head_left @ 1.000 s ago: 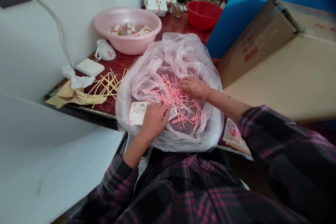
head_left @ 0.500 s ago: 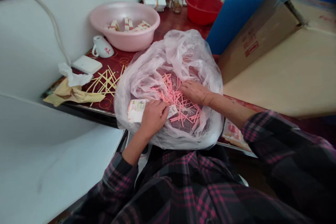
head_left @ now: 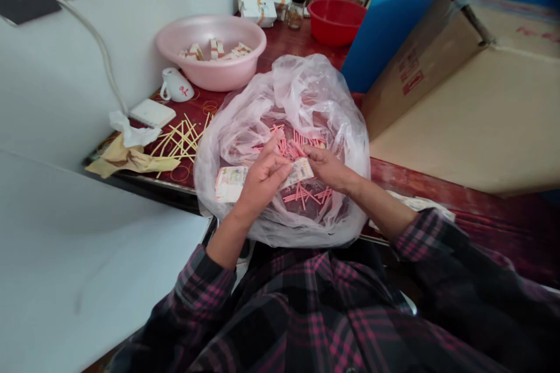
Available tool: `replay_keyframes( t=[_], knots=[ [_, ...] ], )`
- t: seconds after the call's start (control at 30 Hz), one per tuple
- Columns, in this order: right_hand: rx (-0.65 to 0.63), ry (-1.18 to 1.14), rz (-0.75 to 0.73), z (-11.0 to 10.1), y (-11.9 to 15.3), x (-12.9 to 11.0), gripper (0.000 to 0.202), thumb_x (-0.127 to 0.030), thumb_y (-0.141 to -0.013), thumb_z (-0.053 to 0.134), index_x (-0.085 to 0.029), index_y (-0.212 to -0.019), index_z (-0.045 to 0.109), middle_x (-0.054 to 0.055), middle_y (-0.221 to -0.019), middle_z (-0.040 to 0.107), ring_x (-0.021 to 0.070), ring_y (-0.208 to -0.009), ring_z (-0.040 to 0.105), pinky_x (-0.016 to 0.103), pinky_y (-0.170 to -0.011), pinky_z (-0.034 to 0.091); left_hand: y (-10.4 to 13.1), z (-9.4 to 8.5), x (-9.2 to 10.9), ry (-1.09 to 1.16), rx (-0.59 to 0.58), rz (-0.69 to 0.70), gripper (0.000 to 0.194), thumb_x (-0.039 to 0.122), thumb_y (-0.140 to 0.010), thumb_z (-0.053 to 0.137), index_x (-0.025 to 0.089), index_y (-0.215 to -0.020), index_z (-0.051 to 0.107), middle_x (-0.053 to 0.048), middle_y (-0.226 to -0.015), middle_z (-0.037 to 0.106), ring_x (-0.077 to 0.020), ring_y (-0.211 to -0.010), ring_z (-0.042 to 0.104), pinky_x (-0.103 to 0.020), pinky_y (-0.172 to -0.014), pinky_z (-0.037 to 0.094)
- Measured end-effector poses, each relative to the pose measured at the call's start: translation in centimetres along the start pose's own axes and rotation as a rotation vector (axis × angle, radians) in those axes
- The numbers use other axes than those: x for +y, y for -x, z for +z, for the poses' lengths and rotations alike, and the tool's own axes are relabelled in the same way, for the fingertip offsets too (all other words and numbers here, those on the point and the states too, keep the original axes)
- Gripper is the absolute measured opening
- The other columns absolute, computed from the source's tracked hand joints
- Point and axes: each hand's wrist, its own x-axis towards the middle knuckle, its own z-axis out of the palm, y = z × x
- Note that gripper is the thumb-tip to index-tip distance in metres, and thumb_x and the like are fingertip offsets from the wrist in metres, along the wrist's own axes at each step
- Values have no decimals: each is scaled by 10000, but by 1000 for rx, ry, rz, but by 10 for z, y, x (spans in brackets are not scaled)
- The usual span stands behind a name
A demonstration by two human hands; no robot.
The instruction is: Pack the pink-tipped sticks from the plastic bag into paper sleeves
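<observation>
Sticks lie inside the plastic bag; above it, I see the left hand pinching a printed packet, the right hand closed on more sticks.

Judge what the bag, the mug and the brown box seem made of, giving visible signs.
Bag: thin, glossy plastic film; it is see-through and crinkled.
Mug: probably glazed ceramic, smooth and white, though plastic is possible.
Brown box: apparently matt cardboard, with folded edges and printed marks.

The dark red table bears a pink basin, a red basin, a jar, a white mug, yellow sticks (several crossing one another) and a plastic bag.
</observation>
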Motion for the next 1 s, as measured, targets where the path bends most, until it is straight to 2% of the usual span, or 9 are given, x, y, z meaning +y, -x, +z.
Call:
replay_keyframes(
  t=[0.13,0.2,0.3,0.37,0.43,0.57,0.67,0.83,1.0],
  knots=[
    [24,38,-47,7,6,4,430,-598,-784,855,-241,-786,614,-30,-778,631,163,-743,555,319,-711,483,-10,19,6,168,-106,-64,192,345,-1007,676,234,-855,713,-134,-1590,664,-314,-1552,552,-558,-1316,378],
    [24,43,-24,6,6,5,451,-622,-773,852,-247,-767,602,-32,-749,617,167,-732,554,323,-699,485,-9,24,4,210,-96,-104,173,329,-979,706,229,-839,723,-131,-1541,697,-314,-1521,576,-545,-1309,380],
    [153,-30,12,5,5,5,432,-665,-892,720,-258,-822,591,-27,-767,615,171,-725,565,337,-727,507,-6,23,-1,332,150,-173,138,337,-951,744,237,-856,739,-90,-1363,772,-276,-1369,662,-473,-1249,439],
    [303,-40,1,7,5,7,404,-647,-952,640,-260,-849,586,-13,-807,629,181,-758,584,356,-784,521,-5,22,-4,441,326,-233,135,356,-929,774,238,-872,742,-53,-1137,793,-223,-1129,715,-389,-1100,525],
    [359,41,13,10,7,9,379,-606,-929,666,-258,-811,574,-10,-793,611,190,-781,578,367,-817,516,-6,21,-5,515,392,-296,154,364,-893,816,231,-875,741,-9,-929,745,-169,-896,675,-312,-923,544],
    [348,111,79,14,13,13,341,-556,-922,668,-250,-785,605,-3,-777,618,197,-790,587,380,-836,523,-4,21,-2,532,358,-369,206,353,-828,880,213,-837,729,23,-820,686,-129,-762,592,-259,-776,499],
    [393,-90,41,12,15,9,322,-563,-949,669,-247,-888,683,31,-906,732,217,-912,684,411,-950,572,-1,23,-1,556,344,-405,213,328,-779,908,210,-810,734,23,-795,692,-128,-742,588,-255,-736,485],
    [474,-561,41,12,15,-8,330,-567,-897,792,-287,-985,640,12,-893,770,242,-962,774,442,-969,654,4,31,-2,647,301,-428,251,329,-717,950,204,-792,747,23,-814,701,-125,-777,609,-269,-803,503],
    [583,-583,-96,12,23,-32,368,-602,-924,788,-311,-1081,628,9,-1028,772,236,-1130,759,421,-1005,657,7,37,-2,698,287,-449,298,360,-682,975,205,-775,738,16,-862,698,-132,-833,628,-289,-867,522]
  ],
)
